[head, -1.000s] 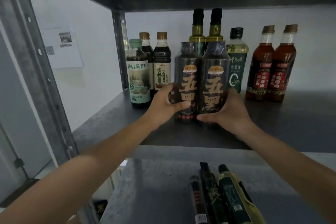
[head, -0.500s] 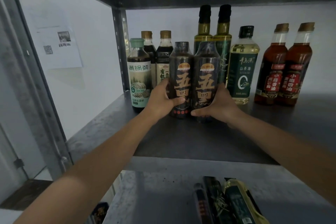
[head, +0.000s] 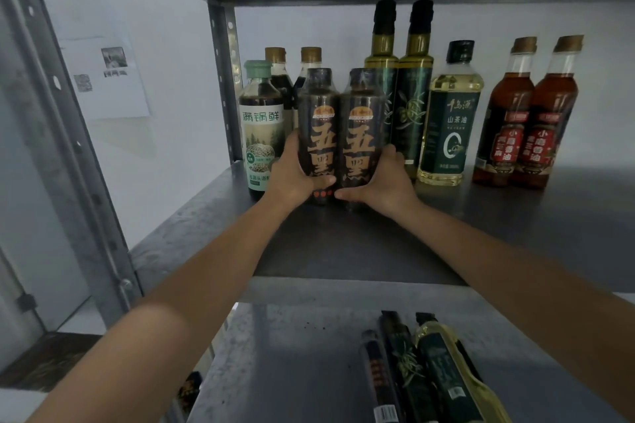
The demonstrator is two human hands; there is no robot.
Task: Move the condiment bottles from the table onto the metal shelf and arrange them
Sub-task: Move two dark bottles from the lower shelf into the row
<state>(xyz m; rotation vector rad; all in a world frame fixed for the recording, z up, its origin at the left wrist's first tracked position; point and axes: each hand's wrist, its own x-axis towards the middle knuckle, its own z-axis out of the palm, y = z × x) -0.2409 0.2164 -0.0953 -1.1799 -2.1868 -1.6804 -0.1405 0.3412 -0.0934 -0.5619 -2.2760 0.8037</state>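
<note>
Single head-worn wide-angle view: faces forward, tilted slightly down, close to the metal shelf [head: 343, 251], whose board spans mid-frame.

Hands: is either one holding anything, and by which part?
Left hand grips the left dark bottle, right hand the right dark bottle, each round the lower body; both bottles are upright on the shelf.

My left hand [head: 292, 177] grips left dark bottle [head: 318, 127], my right hand [head: 386, 182] grips right dark bottle [head: 361, 127]; 2 bottles upright, touching, on metal shelf [head: 343, 251], green-capped bottle [head: 261, 127] just beside left one.
</note>
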